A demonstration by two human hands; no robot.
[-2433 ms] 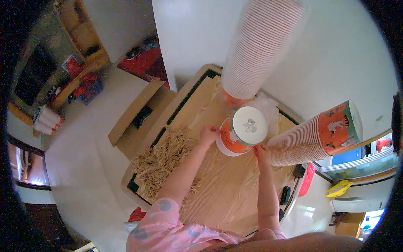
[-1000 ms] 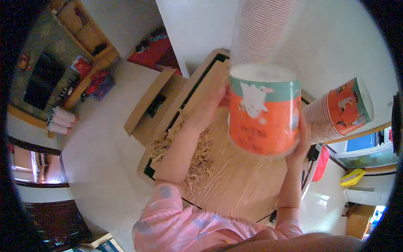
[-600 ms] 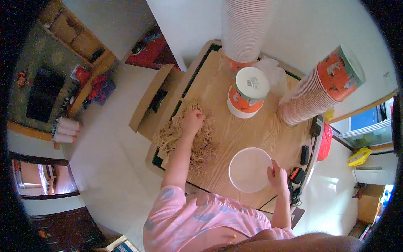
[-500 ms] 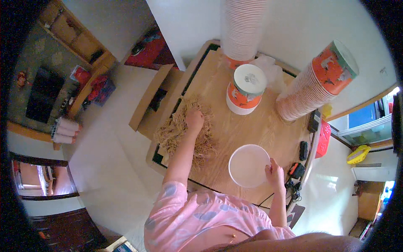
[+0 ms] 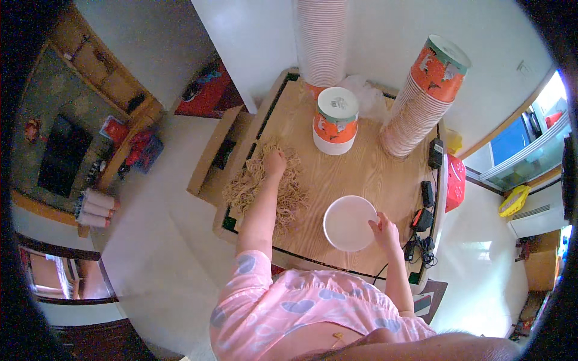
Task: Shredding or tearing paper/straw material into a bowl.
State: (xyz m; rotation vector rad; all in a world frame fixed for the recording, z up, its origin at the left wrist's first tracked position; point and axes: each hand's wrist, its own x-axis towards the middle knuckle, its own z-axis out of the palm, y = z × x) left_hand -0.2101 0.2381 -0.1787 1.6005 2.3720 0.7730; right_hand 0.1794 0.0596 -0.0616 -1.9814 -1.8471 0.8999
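left hand (image 5: pixel 275 163) in tan shreds (image 5: pixel 244 188), right hand (image 5: pixel 386 233) gripping white tub (image 5: pixel 348 224) by its rim; stacked tubs (image 5: pixel 415 111) beyond

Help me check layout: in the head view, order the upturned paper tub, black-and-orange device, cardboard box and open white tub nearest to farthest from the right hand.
1. Open white tub: rim in the right hand.
2. Black-and-orange device: to the hand's right.
3. Upturned paper tub: back, left of the hand.
4. Cardboard box: far left, past the table.
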